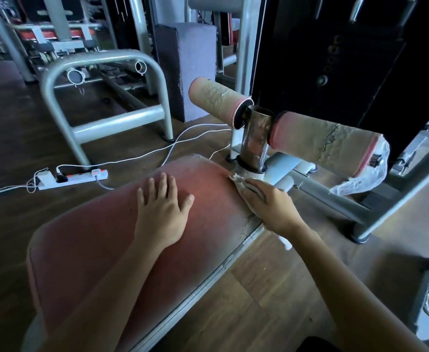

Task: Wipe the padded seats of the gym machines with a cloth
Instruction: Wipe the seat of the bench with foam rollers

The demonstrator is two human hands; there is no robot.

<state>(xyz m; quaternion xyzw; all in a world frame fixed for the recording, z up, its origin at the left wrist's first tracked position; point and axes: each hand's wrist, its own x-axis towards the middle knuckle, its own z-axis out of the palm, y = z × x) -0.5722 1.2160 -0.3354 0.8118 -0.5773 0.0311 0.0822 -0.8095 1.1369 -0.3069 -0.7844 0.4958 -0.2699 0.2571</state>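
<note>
A worn reddish padded seat (106,250) fills the lower middle of the head view. My left hand (162,212) lies flat on its top with the fingers spread and straight. My right hand (269,207) presses a white cloth (239,181) against the seat's far right edge, beside the upright post. Most of the cloth is hidden under that hand; one end peeks out past the fingertips and another below the wrist.
Two worn roller pads (218,100) (322,146) stick out from a rusty metal post (255,138) just beyond the seat. A white power strip (73,177) with cables lies on the wooden floor at left. A grey tube frame (101,92) stands behind it.
</note>
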